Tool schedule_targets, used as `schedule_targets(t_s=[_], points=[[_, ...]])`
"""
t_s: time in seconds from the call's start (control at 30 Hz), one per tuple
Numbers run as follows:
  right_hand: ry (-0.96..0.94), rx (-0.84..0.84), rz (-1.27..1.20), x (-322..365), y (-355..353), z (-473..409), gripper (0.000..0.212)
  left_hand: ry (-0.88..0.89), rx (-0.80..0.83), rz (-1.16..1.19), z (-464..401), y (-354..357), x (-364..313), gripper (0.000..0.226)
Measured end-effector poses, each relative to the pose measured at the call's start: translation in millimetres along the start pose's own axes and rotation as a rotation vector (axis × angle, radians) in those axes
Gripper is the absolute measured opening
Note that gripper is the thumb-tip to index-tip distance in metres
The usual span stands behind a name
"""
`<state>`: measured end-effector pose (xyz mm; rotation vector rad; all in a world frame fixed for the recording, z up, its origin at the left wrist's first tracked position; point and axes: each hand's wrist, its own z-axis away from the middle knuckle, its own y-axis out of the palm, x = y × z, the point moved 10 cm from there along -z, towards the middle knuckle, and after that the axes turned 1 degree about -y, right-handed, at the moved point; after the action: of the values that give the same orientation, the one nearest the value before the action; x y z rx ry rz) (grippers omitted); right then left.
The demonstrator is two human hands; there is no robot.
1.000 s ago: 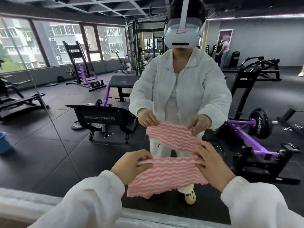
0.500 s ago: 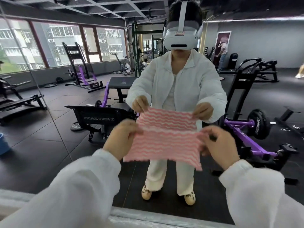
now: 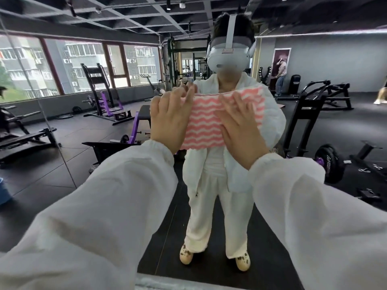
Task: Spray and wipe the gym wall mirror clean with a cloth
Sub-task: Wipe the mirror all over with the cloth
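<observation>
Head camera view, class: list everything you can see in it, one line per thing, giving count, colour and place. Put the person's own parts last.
Pink-and-white wavy-striped cloth: one, spread flat at chest height, centre.
Gym wall mirror: one, fills the view, reflecting the person in white.
Purple-and-black weight machines: several, reflected left and right.
Black weight plate: one, reflected at right.
Blue bucket: one, left edge, partly cut off.
Windows: a row, reflected upper left.
Left hand: fingers straight, on the cloth's left part.
Right hand: fingers straight, on its right part.
White sleeves: two, foreground.
</observation>
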<state>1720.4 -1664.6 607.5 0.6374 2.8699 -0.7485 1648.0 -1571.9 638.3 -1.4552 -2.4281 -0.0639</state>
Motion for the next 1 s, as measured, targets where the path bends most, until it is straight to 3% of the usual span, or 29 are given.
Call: schedule_targets(t_s=[0.07,0.17,0.4,0.63,0.8,1.0], points=[[-0.088,0.037,0.218,-5.8,13.7,-1.0,0.053,0.184,-0.025,0.063,0.4,-1.1,-13.2,0.043],[-0.169,0.032,0.412,-10.7,14.1,-1.8,0.051,0.43,0.039,0.13,4.8,11.3,-29.4,0.033],[-0.3,0.033,0.605,-13.6,8.7,-18.9,0.047,0.231,0.164,0.11,15.0,33.5,-27.1,0.052],[-0.113,0.033,0.55,-28.1,-8.1,-46.8,0.049,0.244,0.152,0.075,-33.8,45.3,-11.4,0.058],[-0.212,-0.015,0.569,-10.0,19.6,0.0,0.049,0.344,0.097,0.087,22.0,59.4,-24.9,0.068],[-0.303,0.132,0.493,7.4,79.2,84.1,0.049,0.531,0.169,0.164,126.3,75.5,-42.4,0.062]])
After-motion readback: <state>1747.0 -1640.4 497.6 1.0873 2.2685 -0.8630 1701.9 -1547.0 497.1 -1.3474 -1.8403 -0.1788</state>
